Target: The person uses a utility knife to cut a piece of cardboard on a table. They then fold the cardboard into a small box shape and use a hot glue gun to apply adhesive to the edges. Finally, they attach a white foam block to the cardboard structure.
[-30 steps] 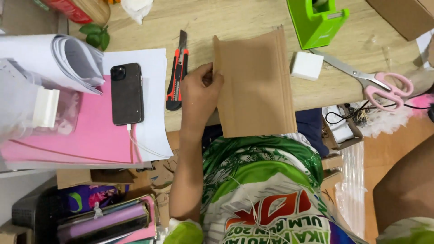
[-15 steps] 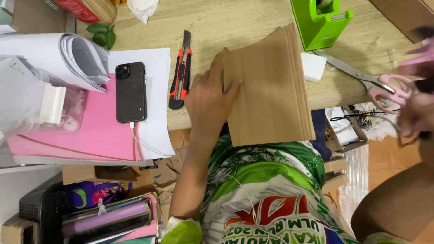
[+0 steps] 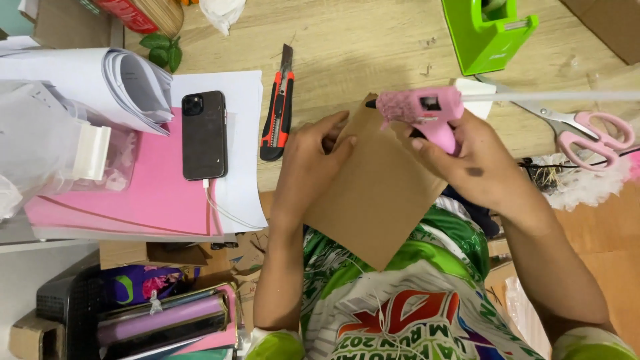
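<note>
Two hands: left hand (image 3: pixel 310 160) gripping one cardboard sheet (image 3: pixel 373 193), right hand (image 3: pixel 467 157) clamped on one pink glue gun (image 3: pixel 420 110).

Home craft desk, glue gun (image 3: pixel 427 110), scissors (image 3: pixel 573 123), tape dispenser (image 3: pixel 487 33), paper rolls (image 3: pixel 100 87)

A short-sleeved shirt (image 3: pixel 400 313) is worn — white, with green leafy shapes and big red letters. Bright green sleeve ends (image 3: pixel 277 345) are seen. A dark smudge marks the right hand (image 3: pixel 477 163) — both hands are bare.

Tilted brown cardboard sheet (image 3: pixel 377 193), pink glue gun (image 3: pixel 427 110)
</note>
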